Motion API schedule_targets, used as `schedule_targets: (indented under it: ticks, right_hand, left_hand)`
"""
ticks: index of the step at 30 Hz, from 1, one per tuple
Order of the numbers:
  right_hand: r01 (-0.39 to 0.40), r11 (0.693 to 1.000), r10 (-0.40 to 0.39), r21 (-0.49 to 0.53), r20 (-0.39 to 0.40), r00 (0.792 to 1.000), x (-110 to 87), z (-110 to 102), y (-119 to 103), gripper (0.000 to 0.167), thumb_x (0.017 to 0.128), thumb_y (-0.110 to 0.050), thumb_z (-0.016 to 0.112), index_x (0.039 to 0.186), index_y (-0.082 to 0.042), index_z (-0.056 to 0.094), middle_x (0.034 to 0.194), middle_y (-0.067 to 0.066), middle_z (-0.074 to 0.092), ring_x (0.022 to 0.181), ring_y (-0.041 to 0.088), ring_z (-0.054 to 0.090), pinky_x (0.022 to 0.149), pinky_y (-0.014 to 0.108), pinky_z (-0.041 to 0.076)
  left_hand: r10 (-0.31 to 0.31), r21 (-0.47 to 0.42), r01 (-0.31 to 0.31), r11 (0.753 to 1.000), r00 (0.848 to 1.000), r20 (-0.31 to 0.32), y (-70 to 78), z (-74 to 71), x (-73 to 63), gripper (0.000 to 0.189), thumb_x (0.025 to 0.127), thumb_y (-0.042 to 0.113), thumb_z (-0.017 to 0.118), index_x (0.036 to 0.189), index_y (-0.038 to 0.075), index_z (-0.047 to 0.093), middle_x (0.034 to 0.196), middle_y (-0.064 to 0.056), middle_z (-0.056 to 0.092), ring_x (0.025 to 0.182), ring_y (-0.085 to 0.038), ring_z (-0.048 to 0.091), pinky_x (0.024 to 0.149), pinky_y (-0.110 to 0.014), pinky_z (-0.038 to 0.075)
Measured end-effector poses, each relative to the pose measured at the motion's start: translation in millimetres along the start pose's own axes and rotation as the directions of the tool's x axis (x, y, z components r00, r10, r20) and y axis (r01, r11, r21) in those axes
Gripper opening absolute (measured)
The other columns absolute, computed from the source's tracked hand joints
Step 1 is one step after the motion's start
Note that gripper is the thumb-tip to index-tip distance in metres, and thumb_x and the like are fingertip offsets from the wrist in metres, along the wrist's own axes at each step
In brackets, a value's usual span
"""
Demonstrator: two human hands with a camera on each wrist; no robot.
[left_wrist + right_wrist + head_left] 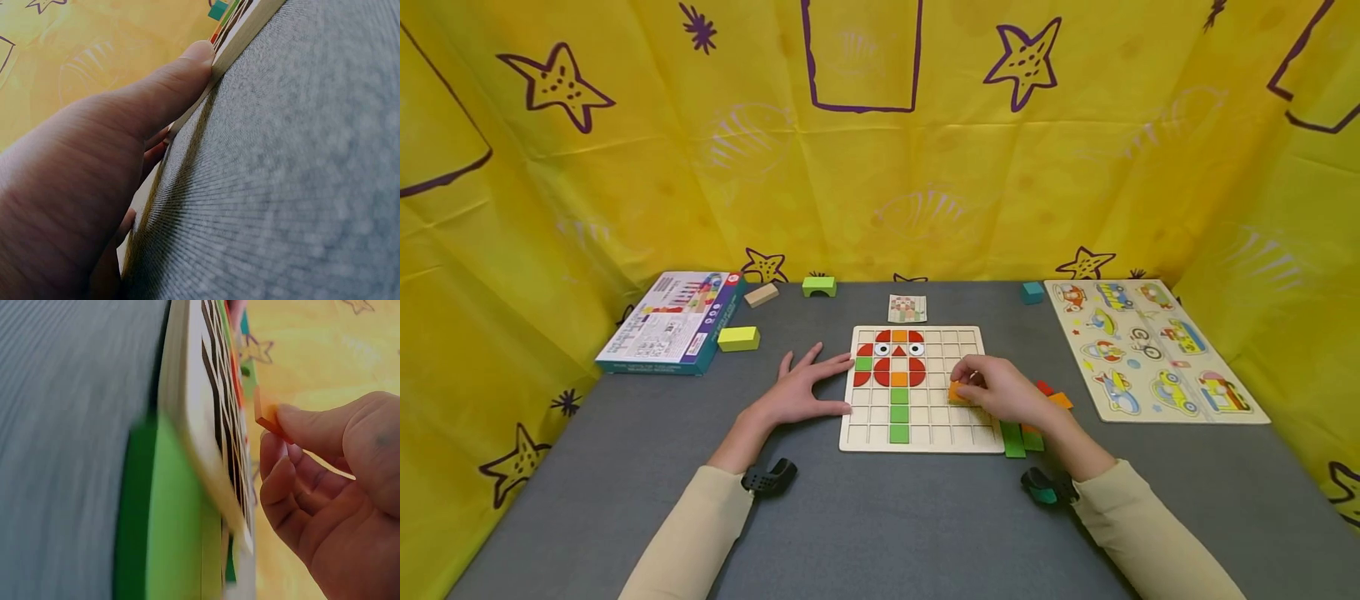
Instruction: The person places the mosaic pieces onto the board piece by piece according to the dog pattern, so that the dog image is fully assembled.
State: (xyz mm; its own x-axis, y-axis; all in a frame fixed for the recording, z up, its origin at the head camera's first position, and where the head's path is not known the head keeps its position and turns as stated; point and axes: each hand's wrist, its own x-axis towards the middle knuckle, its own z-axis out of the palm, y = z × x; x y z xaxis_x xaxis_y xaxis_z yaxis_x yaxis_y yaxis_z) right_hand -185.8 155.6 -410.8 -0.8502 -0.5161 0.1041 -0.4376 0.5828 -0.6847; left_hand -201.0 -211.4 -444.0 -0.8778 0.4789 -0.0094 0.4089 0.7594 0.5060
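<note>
A wooden grid board [932, 433] lies in the middle of the table, with red, orange and green tiles and two round eye pieces set in its left part. My right hand [1003, 390] pinches an orange tile [267, 416] between thumb and fingertips, above the board's right half. The thumb [312, 428] presses on the tile's face in the right wrist view. At the board's left edge, my left hand [797, 390] rests with spread, straight fingers, and its thumb [181, 75] touches the board's side. A column of green tiles [899, 414] runs down below the red pieces.
Loose green tiles [1013, 442] and other pieces lie beside the board, partly under the right forearm. A picture card [907, 308] sits behind the board. To the right is a vehicle puzzle [1157, 350]; to the left, a box [670, 325] and a yellow block [739, 338].
</note>
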Motion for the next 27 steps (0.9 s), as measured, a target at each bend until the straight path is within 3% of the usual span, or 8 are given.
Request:
schedule_targets:
  ticks: [13,22,27]
  right_hand:
    - [0.063,0.997,-0.06,-0.033,0.084,0.995,38.1,27.4,-25.7,0.006,0.094,-0.003,0.07,0.097,-0.008,0.068,0.087,-0.004,0.063,0.08,0.015,0.055,0.077,0.034,0.049]
    - [0.093,0.991,-0.081,-0.094,0.115,0.99,38.1,32.5,-24.7,0.004,0.094,-0.004,0.071,0.097,-0.008,0.071,0.088,-0.004,0.063,0.082,0.014,0.057,0.079,0.034,0.05]
    - [0.101,0.992,-0.092,-0.076,0.111,0.99,37.1,32.9,-21.7,0.006,0.094,-0.005,0.071,0.099,-0.008,0.071,0.092,-0.004,0.064,0.085,0.013,0.059,0.081,0.035,0.051]
  left_hand:
    - [0.015,-0.012,-0.015,1.0,1.0,-0.003,-0.1,-1.3,-1.6,0.082,0.084,0.06,0.074,0.153,0.023,0.048,0.16,0.004,0.038,0.152,-0.039,0.006,0.11,-0.068,-0.011]
    - [0.011,-0.008,-0.011,1.0,1.0,-0.005,-1.9,0.5,0.0,0.083,0.084,0.06,0.075,0.153,0.024,0.048,0.16,0.005,0.038,0.152,-0.038,0.005,0.111,-0.068,-0.012]
    - [0.004,-0.002,-0.004,1.0,1.0,-0.001,-2.1,0.0,-0.7,0.082,0.084,0.059,0.075,0.153,0.024,0.048,0.16,0.005,0.037,0.153,-0.038,0.005,0.111,-0.067,-0.012]
